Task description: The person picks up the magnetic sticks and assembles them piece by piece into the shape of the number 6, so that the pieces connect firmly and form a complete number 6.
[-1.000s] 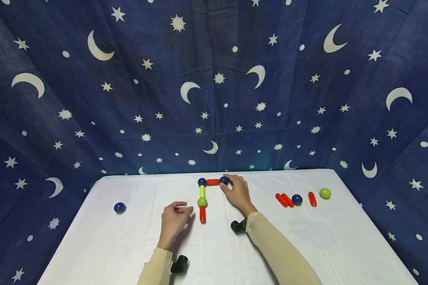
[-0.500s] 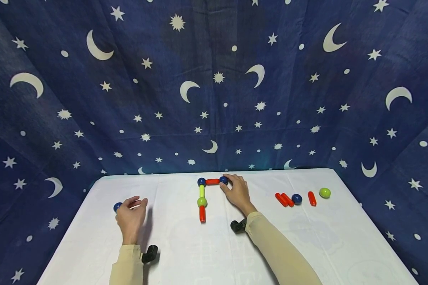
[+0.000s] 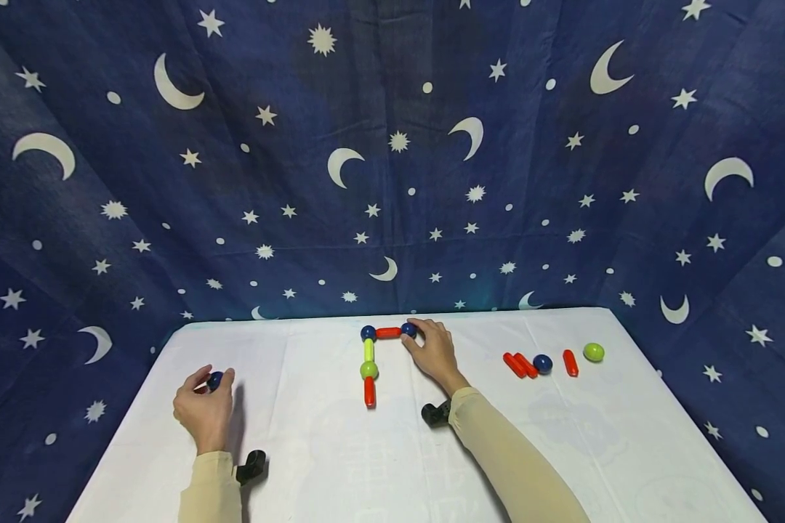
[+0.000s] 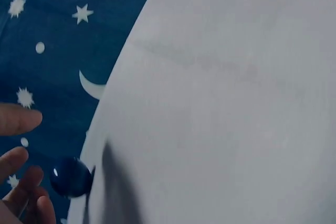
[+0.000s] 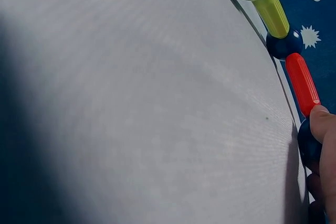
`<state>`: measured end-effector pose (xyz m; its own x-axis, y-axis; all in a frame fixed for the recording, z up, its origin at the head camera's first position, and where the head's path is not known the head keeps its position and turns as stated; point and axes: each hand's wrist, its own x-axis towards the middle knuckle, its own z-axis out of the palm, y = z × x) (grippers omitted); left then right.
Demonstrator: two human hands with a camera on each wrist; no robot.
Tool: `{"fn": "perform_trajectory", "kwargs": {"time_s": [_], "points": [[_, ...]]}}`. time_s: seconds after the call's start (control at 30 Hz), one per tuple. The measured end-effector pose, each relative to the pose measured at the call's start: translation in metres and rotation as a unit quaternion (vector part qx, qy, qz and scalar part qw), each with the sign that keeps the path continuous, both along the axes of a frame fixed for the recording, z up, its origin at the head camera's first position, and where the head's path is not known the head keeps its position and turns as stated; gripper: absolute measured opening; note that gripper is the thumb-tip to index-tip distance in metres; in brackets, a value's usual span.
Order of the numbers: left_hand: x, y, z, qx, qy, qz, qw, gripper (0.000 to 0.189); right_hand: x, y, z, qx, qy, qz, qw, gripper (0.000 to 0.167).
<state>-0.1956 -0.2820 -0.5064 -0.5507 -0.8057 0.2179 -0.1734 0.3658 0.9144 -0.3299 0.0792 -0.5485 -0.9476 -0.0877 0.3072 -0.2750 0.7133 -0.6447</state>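
Note:
My left hand (image 3: 204, 407) is at a loose blue ball (image 3: 215, 380) on the left of the table. In the left wrist view, the thumb and fingers (image 4: 21, 120) are spread, and the ball (image 4: 71, 177) sits just past the fingertips. My right hand (image 3: 435, 356) pinches the blue end ball (image 3: 408, 330) of a joined piece. From that ball a red rod (image 3: 388, 333) runs to a blue corner ball (image 3: 368, 333). A yellow-green rod (image 3: 369, 351), a green ball (image 3: 368, 370) and another red rod (image 3: 369, 392) continue toward me.
On the right lie two red rods (image 3: 520, 365) side by side, a blue ball (image 3: 543, 364), a single red rod (image 3: 570, 363) and a green ball (image 3: 593, 352). A dark blue star-patterned cloth (image 3: 392, 181) hangs behind the white table (image 3: 327, 465).
My left hand has moved left from beside the joined piece to the loose blue ball. The right hand stays at the end ball, and the joined piece keeps its shape.

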Motion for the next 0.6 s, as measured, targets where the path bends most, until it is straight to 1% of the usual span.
{"fn": "perform_trajectory", "kwargs": {"time_s": [0.1, 0.3, 0.37, 0.43, 0.6], "points": [[0.0, -0.006, -0.005, 0.011, -0.008, -0.012, 0.9998, 0.044, 0.0, 0.0, 0.0, 0.0, 0.0, 0.0, 1.0, 0.044], [0.0, -0.018, -0.014, 0.041, -0.056, -0.051, 0.9963, 0.054, 0.0, 0.0, 0.0, 0.002, 0.0, -0.001, 1.0, 0.044], [0.0, -0.021, -0.016, 0.05, -0.064, -0.06, 0.9949, 0.055, 0.0, 0.0, 0.001, 0.002, 0.0, -0.001, 1.0, 0.044], [-0.001, -0.023, -0.017, 0.056, -0.068, -0.063, 0.9941, 0.055, 0.001, 0.0, 0.001, 0.002, 0.001, -0.001, 1.0, 0.044], [-0.004, -0.026, -0.02, 0.054, -0.071, -0.056, 0.9944, 0.051, 0.001, 0.001, 0.001, 0.001, 0.003, -0.001, 1.0, 0.044]]}}
